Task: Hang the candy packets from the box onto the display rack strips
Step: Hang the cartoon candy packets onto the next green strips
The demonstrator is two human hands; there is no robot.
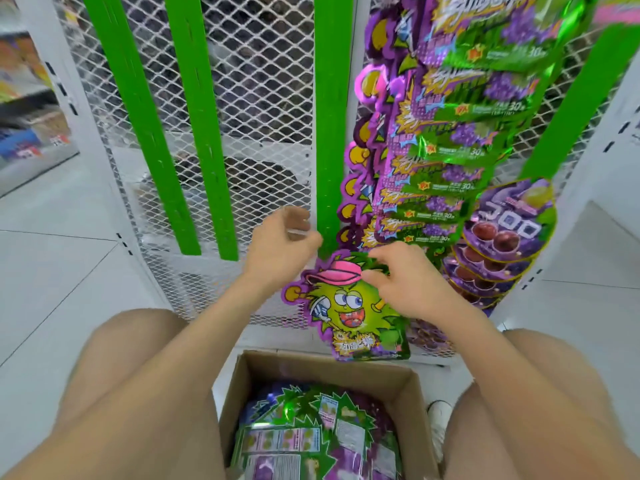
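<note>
Presently, at centre frame, the right hand (405, 282) is pinching the top edge of a candy packet (349, 313), the one with a green cartoon face and a pink cap, thumb and fingers curling over the cap. This packet is hanging upright from the grip, just under the lower end of the middle green strip (329, 126) and above the open cardboard box (410, 382) at bottom centre; whether it is hooked on the strip is not clear. The left hand (280, 244) is hovering just left of that strip end with fingers curling inward; motion blur is hiding whether it is gripping anything. More packets (311, 431) are lying loose in the box, backs up. At upper right, a column of matching hung packets (446, 140) is overlapping downward, with round purple packets (512, 223) stacking beneath a right-hand strip (581, 98). Two bare strips (194, 116) are running down the white mesh rack (263, 81) at upper left. Bare knees are flanking the box; a white shoe (438, 420) is showing beside it.
</note>
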